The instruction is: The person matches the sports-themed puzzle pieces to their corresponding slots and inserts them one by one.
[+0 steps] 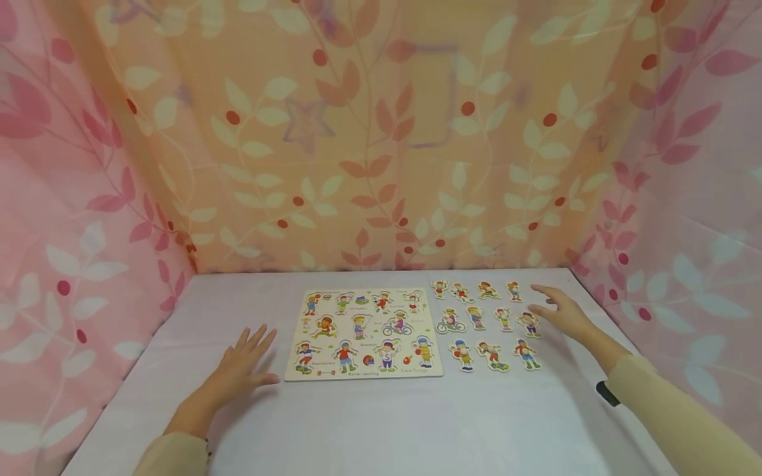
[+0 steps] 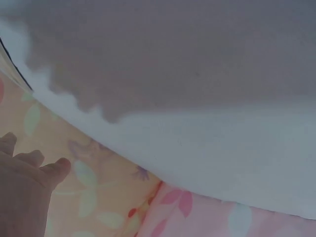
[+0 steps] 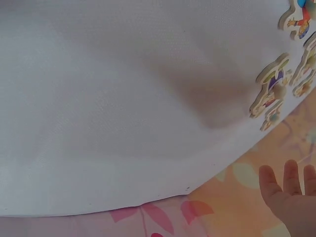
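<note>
My left hand is over the table, left of a flat puzzle board printed with children playing sports. Its fingers are spread and it holds nothing. On the other side, my right hand reaches in from the right with thumb and fingers apart, also holding nothing. Closest to its fingertips lies a cut-out child piece with purple shorts, which shows in the right wrist view as a small figure. Whether the thumb touches this piece I cannot tell. The left wrist view shows the left hand and its shadow.
Several cut-out figure pieces lie in rows right of the board, among them a cyclist, a skateboarder and a blue-helmeted figure. A white cloth covers the table. Floral curtains enclose the back and sides.
</note>
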A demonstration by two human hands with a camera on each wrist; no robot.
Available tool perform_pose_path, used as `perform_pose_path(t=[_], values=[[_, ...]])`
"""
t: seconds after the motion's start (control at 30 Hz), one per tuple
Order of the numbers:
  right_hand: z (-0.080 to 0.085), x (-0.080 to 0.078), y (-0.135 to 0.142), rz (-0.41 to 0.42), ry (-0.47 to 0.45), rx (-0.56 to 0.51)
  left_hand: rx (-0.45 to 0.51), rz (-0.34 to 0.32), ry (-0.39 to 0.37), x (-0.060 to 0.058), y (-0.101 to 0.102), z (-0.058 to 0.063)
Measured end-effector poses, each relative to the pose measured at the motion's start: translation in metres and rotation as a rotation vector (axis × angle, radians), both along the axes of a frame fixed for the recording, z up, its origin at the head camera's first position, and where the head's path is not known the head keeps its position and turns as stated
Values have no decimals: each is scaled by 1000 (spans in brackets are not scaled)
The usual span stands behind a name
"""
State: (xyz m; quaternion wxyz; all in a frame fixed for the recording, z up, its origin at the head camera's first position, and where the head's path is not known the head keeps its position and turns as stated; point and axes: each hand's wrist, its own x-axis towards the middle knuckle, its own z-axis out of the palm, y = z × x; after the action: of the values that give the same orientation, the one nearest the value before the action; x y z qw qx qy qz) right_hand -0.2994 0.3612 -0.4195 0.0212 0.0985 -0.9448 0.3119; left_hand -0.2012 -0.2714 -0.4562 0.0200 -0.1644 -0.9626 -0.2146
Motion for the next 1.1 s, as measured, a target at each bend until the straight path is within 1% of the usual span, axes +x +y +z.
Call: perform_pose_path(t=[0.1,0.17,0.33,0.4,0.6,0.8,0.93,1.03,1.1], values=[[0,-6,3,-6,-34,-23,2,-25,-17,-6,3,-4],[-1,-9,4,-17,-70,-38,6,-35,-43,-8,5,-6],[-5,-20,9,-33,-143,-90,24,-32,-137,-15,8,-7],[-6,-24,11,-36,-159,-109,33,-28,-154,-18,8,-7],[-10,-32,15,-44,-176,-138,31,-25,-182,-23,10,-8],[-14,-40,19,-30,-152,-165,35,-44,-209,-29,15,-8],[-19,-46,21,-25,-144,-190,29,-54,-219,-32,15,-11],[-21,-48,20,-37,-173,-240,25,-68,-210,-33,15,-12],[-23,-49,20,-40,-203,-288,30,-61,-211,-33,16,-13]])
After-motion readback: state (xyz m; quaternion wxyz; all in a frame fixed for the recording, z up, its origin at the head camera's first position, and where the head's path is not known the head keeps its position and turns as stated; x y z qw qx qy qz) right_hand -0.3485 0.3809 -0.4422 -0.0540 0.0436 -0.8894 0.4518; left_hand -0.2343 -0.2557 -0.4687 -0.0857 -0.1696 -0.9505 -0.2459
